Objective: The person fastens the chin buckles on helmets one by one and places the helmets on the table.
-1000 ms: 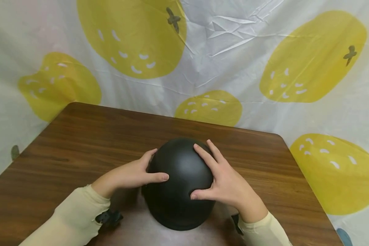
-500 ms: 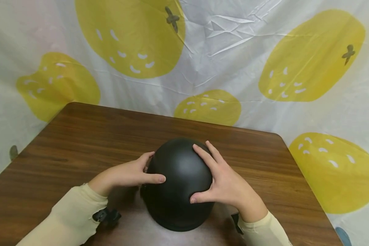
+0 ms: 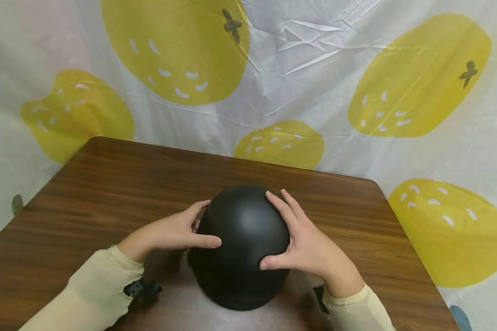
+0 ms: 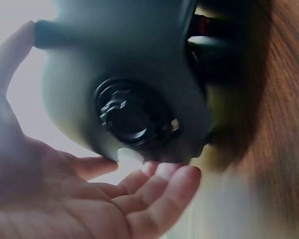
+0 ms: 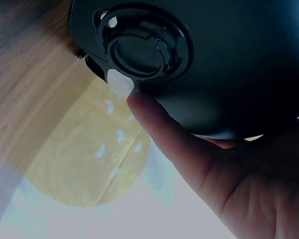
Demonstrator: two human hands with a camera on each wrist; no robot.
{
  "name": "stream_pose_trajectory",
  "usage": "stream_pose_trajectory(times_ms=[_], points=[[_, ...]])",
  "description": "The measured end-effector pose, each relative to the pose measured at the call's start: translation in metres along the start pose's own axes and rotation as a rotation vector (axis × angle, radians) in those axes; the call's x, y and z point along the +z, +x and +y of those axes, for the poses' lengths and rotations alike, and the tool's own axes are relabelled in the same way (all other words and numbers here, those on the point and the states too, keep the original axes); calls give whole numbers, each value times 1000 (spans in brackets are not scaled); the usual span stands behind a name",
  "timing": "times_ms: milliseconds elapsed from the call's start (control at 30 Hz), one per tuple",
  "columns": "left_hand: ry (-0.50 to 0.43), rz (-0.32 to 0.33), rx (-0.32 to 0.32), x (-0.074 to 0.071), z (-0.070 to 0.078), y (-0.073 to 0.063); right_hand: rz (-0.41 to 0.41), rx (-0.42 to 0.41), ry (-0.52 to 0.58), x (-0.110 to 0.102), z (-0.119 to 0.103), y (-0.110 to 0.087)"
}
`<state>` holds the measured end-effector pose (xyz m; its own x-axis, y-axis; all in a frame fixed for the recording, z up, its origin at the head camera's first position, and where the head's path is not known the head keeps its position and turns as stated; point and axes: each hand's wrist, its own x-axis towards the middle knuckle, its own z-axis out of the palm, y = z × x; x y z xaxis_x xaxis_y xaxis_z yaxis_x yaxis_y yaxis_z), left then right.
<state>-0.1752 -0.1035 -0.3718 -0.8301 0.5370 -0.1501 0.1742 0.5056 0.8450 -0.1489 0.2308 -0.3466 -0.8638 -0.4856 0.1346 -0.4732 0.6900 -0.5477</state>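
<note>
A smooth matte black helmet (image 3: 244, 234) sits dome up near the front of the table, between the two hands. The left hand (image 3: 170, 234) grips its left side, thumb on the dome and fingers round the far side. The right hand (image 3: 310, 243) holds the opposite side with fingers spread over the dome and thumb nearer the person. In the left wrist view, a round ridged knob (image 4: 127, 117) shows on the helmet's side, above the fingertips (image 4: 182, 181). A round ring mount (image 5: 149, 45) appears on its other side in the right wrist view, close to a fingertip (image 5: 139, 104).
The brown wood-grain table (image 3: 128, 184) has rounded far corners. Behind it hangs a pale curtain (image 3: 294, 87) printed with large yellow fruit shapes. Dark wrist-worn devices show below both sleeves, one at the left cuff (image 3: 142, 289).
The left thumb has slid slightly left and down on the dome. My right hand has shifted a little to the right with its fingertips. The helmet stays in nearly the same place.
</note>
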Motion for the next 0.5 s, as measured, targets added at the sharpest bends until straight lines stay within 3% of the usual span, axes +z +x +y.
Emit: stream_pose_trajectory(times_ms=[267, 500], points=[[-23, 61, 50, 3, -4, 2, 16, 25, -38, -4, -1, -1], [17, 112, 67, 3, -3, 3, 22, 5, -38, -4, 0, -2]])
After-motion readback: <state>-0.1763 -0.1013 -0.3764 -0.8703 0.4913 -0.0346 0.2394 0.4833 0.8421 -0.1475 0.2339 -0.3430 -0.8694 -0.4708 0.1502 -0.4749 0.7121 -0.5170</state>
